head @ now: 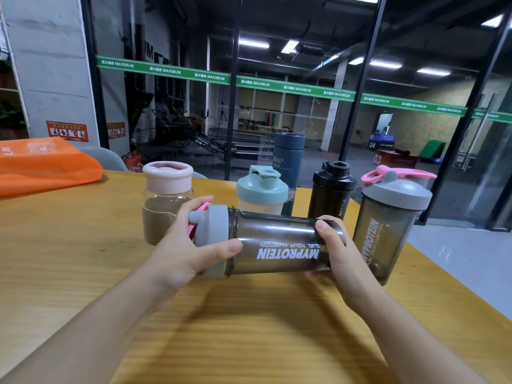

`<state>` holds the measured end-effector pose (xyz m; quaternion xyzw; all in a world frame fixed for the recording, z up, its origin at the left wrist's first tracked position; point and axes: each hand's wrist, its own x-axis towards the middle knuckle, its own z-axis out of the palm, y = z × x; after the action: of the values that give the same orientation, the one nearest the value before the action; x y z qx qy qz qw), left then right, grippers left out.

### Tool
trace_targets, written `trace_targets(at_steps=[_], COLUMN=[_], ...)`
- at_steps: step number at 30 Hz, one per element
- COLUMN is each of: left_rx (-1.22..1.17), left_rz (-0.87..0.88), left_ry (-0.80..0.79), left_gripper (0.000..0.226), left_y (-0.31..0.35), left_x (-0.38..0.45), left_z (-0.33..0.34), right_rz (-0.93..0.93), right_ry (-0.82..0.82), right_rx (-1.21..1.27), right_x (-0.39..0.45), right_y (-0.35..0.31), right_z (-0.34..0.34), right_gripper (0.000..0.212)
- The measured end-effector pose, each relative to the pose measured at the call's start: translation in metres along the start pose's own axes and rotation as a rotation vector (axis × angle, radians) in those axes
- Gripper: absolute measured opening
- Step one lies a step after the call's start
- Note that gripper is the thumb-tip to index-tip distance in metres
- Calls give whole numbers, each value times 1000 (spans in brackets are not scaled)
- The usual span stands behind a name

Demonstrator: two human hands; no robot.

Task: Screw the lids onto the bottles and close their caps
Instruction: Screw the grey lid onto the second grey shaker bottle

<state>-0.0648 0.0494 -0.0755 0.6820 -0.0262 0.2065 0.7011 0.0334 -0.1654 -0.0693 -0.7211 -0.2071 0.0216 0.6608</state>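
the smoky translucent shaker bottle with white lettering [277, 245] is held off the wooden tabletop [69, 259], lying on its side just in front of the row of other bottles. its long axis runs left to right, grey screw-on lid [213, 239] toward the left, base toward the right; the print reads upside down from here. the left hand [180, 245] has its grip wrapped around the lid, thumb across the rim and onto the bottle wall; the right hand [336, 250] has its grip clamped on the base end, thumb on top.

the step looks like tightening the lid. to do it well, the right hand should hold the body steady while the left turns the lid squarely on the threads, since a dark gap shows at the neck. the pink cap [198, 217] sits mostly behind the left fingers; whether it is snapped down i cannot tell.
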Motion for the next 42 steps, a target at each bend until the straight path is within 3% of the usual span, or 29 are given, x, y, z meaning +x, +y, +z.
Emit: trace_targets(at_steps=[4,8,14,21,24,29,37,40,42], left_rx=[90,289,356,0,-96,-113,-111,-78,-69], left_rz=[80,146,86,-240,-323,-333,-296,-266,-250], left_ry=[-5,-26,-62,-19,-10,73,129,141,132], left_gripper=[94,96,100,93,80,65,56,70,64], left_y=[0,0,-8,-9,-6,-8,-13,-10,-8], left_x=[-1,-3,-2,-2,-2,-3,1,0,-2], left_z=[1,0,-5,-6,-6,-1,0,0,1], right_rz=[18,228,432,489,486,481,520,544,554], right_ry=[3,-26,-160,-431,-468,-497,-462,-485,-499], right_rx=[-23,-68,-124,116,245,228,-22,-110,-136], right_x=[0,0,0,2,3,5,5,7,8], right_y=[-2,-2,-5,-14,-16,-15,-13,-10,-8], right_z=[-3,-4,-12,-30,-37,-43,-36,-34,-35], right_gripper=[16,36,57,45,57,55,56,71,77])
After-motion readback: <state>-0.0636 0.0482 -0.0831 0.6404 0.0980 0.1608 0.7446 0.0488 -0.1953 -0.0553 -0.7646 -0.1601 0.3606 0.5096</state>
